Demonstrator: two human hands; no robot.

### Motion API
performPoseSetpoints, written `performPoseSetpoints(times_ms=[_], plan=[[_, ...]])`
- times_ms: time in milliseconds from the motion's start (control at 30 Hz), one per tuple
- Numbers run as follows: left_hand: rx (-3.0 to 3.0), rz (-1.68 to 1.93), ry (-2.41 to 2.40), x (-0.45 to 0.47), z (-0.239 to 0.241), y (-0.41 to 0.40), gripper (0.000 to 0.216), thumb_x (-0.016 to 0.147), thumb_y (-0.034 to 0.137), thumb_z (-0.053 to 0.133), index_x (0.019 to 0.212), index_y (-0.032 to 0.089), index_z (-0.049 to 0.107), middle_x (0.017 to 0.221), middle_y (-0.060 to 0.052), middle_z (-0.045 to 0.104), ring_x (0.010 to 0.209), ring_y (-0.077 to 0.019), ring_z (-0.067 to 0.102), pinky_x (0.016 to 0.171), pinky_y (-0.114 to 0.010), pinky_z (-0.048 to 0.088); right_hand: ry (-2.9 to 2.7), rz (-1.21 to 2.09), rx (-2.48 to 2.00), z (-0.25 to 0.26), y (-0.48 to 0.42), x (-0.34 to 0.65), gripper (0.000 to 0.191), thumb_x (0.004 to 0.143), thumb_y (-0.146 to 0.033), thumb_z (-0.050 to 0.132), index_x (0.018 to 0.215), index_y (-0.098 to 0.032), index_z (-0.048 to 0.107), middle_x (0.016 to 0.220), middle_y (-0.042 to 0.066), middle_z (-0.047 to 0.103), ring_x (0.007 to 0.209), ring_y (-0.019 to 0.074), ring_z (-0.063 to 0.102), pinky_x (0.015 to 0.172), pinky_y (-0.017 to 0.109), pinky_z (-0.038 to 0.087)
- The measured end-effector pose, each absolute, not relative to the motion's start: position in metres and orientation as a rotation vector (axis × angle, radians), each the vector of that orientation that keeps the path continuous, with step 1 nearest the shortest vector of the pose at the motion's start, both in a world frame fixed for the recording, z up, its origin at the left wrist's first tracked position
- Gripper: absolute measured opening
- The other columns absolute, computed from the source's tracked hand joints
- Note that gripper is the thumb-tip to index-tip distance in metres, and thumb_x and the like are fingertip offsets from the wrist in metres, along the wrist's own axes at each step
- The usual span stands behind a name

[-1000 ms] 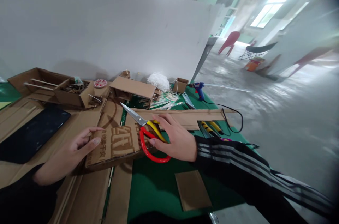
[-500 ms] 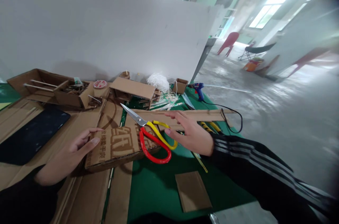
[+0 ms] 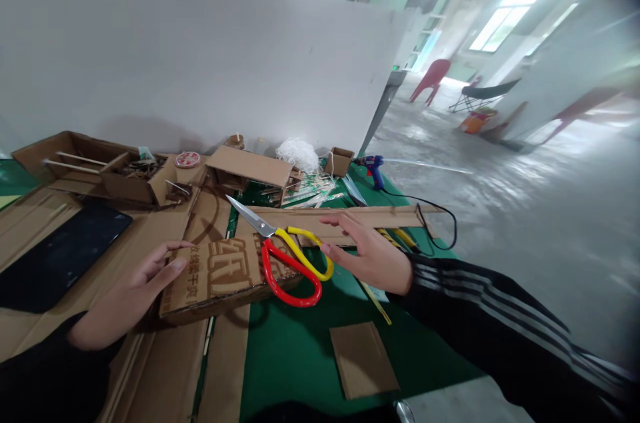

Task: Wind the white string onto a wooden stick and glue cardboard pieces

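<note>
A pair of scissors with one red and one yellow handle lies closed across the top of a flat cardboard box with brown printed characters. Its handles overhang the box's right end. Just right of the yellow handle is my right hand, fingers spread and holding nothing; the thumb tip is close to the handle, and whether it touches I cannot tell. My left hand is at the box's left end, thumb and fingers apart, fingertips over its top corner. A small cardboard square lies on the green tabletop.
A dark tablet-like slab lies on cardboard sheets at left. Behind stand a cardboard tray, a cardboard structure, white string and thin sticks. A blue glue gun with a black cord sits near the right edge.
My right hand has shifted slightly to the right, away from the scissors' handles. My left hand, the scissors and the box stay about where they were.
</note>
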State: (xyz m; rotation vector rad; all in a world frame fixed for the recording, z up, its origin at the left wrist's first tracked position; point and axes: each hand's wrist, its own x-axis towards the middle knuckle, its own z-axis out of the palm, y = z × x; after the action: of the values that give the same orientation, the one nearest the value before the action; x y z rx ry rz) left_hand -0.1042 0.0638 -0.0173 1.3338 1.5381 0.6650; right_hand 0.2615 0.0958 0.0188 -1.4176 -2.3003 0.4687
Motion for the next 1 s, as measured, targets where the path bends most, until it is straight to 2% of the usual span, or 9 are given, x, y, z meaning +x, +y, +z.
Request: performPoseSetpoints(times_ms=[167,333,567,800,1000], plan=[[1.324,0.656,1.541,-0.0997,-0.0114,0.0626,0.058,0.083,0.063,0.046,0.122,0.020,0.042,0.129,-0.010,0.057,0.104,-0.0252,0.061,0.088,-0.033,0.049,-2.322,0.481,-1.364,0.0173,0.0942,0.2572,0.040,0.088,-0.040,0.054,0.123,-0.019,0.052,0.125,0.013,0.057,0.119,0.0281,0.053,0.100,0.047,0.043],[1.282,0.665,1.492,-0.1017,-0.0120,0.0621,0.057,0.085,0.062,0.045,0.127,0.024,0.038,0.127,-0.008,0.060,0.103,-0.0244,0.063,0.086,-0.033,0.050,-2.334,0.457,-1.335,0.0172,0.0931,0.2572,0.038,0.088,-0.039,0.055,0.120,-0.019,0.053,0.124,0.013,0.058,0.118,0.0286,0.053,0.099,0.047,0.043],[1.315,0.683,1.539,-0.0993,-0.0065,0.0623,0.063,0.084,0.064,0.045,0.130,0.022,0.037,0.108,-0.009,0.069,0.100,-0.0269,0.065,0.086,-0.036,0.049,-2.333,0.462,-1.335,0.0176,0.0919,0.2580,0.039,0.088,-0.039,0.055,0.121,-0.019,0.052,0.124,0.012,0.057,0.118,0.0280,0.053,0.099,0.045,0.043],[1.293,0.718,1.543,-0.0991,-0.0061,0.0620,0.067,0.080,0.066,0.048,0.128,0.021,0.040,0.113,-0.010,0.069,0.098,-0.0287,0.066,0.083,-0.037,0.051,-2.325,0.473,-1.349,0.0192,0.0910,0.2590,0.037,0.089,-0.037,0.054,0.121,-0.018,0.053,0.125,0.014,0.057,0.119,0.0297,0.052,0.100,0.047,0.043],[1.295,0.701,1.522,-0.1015,-0.0090,0.0621,0.062,0.084,0.065,0.043,0.129,0.023,0.038,0.122,-0.010,0.064,0.111,-0.0283,0.061,0.087,-0.035,0.049,-2.307,0.463,-1.347,0.0183,0.0919,0.2629,0.039,0.089,-0.038,0.054,0.123,-0.019,0.053,0.124,0.013,0.059,0.118,0.0288,0.054,0.099,0.047,0.044]])
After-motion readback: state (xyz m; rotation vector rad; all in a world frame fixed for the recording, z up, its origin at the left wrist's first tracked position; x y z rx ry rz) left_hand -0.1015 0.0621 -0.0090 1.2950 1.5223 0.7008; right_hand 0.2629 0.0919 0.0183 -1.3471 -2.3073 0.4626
